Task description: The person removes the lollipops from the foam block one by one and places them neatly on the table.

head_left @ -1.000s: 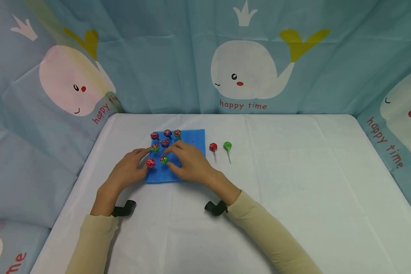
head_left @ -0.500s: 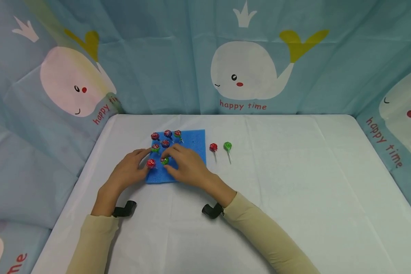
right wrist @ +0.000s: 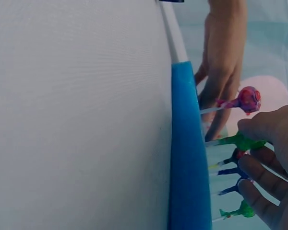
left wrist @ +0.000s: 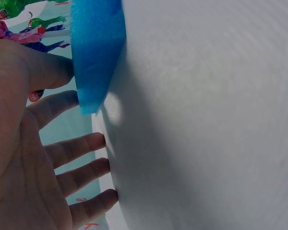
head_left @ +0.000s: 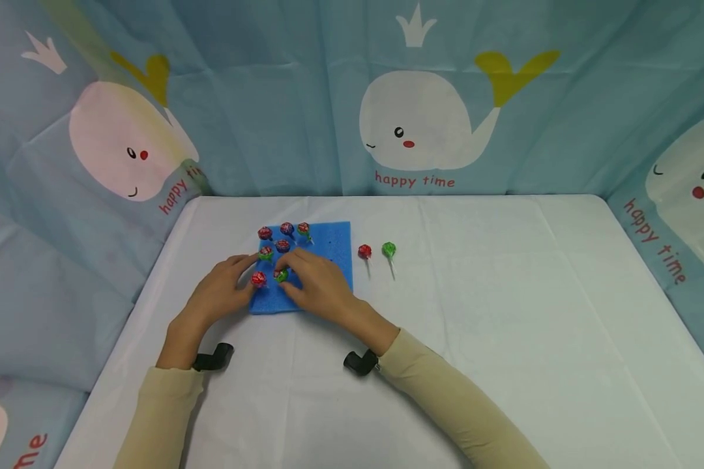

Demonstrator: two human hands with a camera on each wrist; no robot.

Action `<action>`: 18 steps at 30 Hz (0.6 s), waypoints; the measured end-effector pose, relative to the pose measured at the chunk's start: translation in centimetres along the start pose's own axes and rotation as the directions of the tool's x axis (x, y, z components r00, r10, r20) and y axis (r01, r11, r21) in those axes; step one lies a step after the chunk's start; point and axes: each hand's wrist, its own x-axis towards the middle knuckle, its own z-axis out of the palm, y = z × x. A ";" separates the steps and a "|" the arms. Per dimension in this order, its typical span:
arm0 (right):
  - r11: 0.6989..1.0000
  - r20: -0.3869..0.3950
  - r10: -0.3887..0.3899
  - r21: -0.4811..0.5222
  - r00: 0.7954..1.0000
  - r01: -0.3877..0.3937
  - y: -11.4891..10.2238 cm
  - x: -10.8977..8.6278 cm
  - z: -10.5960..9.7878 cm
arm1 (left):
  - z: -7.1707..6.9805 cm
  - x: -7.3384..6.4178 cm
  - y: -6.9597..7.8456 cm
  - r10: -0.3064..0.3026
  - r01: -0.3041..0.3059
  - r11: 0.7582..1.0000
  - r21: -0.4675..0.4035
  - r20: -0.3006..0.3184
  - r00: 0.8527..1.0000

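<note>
A blue foam block [head_left: 331, 236] lies on the table with several wrapped lollipops standing in it on their sticks. At its left side my left hand [head_left: 220, 286] holds thumb and index finger against the foam edge, its other fingers extended to the tablecloth in the left wrist view. My right hand [head_left: 322, 286] reaches over the block and pinches a green-and-red lollipop [head_left: 280, 276] by its head. In the right wrist view that lollipop's stick meets the foam [right wrist: 189, 153]. A red lollipop [head_left: 259, 279] stands upright between the two hands.
To the right of the foam, a red lollipop [head_left: 365, 251] and a green lollipop [head_left: 390, 250] lie on the white tablecloth [head_left: 504, 312]. A blue whale-print curtain [head_left: 299, 130] hangs behind and at the sides.
My right hand has shifted slightly left and toward me, and its fingers have closed on the green-and-red lollipop. My left hand stays in place at the foam.
</note>
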 end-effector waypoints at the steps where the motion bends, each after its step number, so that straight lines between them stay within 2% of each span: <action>1: 1.000 0.000 0.000 0.000 1.000 0.000 0.0 0.0 0.0 | 0.0 0.0 0.0 -0.002 0.002 1.000 0.001 0.001 1.000; 8: 1.000 -0.013 -0.002 -0.007 1.000 0.002 0.0 0.0 -0.3 | 0.0 0.0 0.0 -0.005 0.005 1.000 0.002 0.013 1.000; 18: 1.000 -0.075 -0.012 0.011 0.997 0.013 -0.4 -0.4 -1.1 | 0.0 0.1 0.0 -0.010 0.010 1.000 0.005 0.012 1.000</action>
